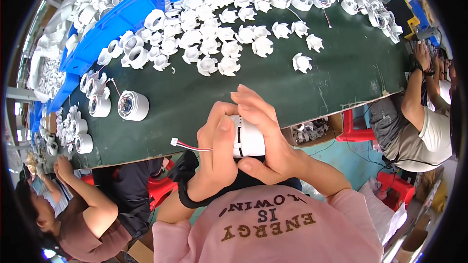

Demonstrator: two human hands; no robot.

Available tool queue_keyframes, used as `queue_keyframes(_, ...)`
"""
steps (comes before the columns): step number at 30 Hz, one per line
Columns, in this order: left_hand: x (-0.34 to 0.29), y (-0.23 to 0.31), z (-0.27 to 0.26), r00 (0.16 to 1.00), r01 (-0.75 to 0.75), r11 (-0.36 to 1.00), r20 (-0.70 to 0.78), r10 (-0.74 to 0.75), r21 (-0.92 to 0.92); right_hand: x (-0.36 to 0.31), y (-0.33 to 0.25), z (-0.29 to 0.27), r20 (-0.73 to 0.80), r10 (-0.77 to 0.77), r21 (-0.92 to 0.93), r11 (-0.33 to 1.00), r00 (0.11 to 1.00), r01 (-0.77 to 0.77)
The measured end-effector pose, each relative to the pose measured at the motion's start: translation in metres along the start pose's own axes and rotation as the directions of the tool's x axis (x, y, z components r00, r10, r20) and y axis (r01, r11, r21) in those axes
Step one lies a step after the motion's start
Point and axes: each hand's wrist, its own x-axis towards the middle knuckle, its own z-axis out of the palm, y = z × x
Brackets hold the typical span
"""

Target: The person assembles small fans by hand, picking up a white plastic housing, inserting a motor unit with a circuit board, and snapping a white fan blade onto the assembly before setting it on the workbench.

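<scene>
Bright light pales the white parts (263,47), while the strongly bent edges look perhaps soft.

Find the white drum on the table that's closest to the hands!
The drum rightmost of those on the green table's left; the other drums sit farther from the left hand.

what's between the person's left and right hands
In the head view, a white cylindrical plastic housing lies between the left hand and the right hand, touching both.

One held cylinder (251,138), dozens of finned parts (263,47)
</scene>
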Motion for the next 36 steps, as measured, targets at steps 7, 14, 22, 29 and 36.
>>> queue_keyframes(7, 0.001, -0.005, -0.003, 0.997, -0.071, 0.997, 0.021, 0.072, -0.013, 0.006, 0.008, 0.003, 0.008, -0.121, 0.165, 0.979, 0.993, 0.118)
queue_keyframes(14, 0.035, -0.022, -0.025, 0.954, 0.263, 0.927, -0.074, -0.292, -0.268, 0.037, 0.002, -0.004, -0.044, 0.127, -0.423, 0.896, 0.991, -0.134)
queue_keyframes(22, 0.075, 0.044, -0.04, 0.744, -0.229, 0.888, 0.66, -0.104, 0.399, 0.023, 0.027, -0.027, -0.384, 0.277, 0.082, 0.96, 0.881, -0.267)
queue_keyframes(29, 0.336, -0.041, -0.217, 0.983, -0.05, 0.577, -0.062, 0.172, 0.815, 0.0, 0.026, -0.073, -0.096, 0.677, 0.922, 0.337, 0.73, -0.192)
queue_keyframes(36, 0.49, -0.135, -0.364, 0.913, -0.334, 0.436, 0.402, -0.073, 0.836, -0.01, 0.053, -0.077, 0.023, 0.652, 0.988, 0.099, 0.758, -0.116)
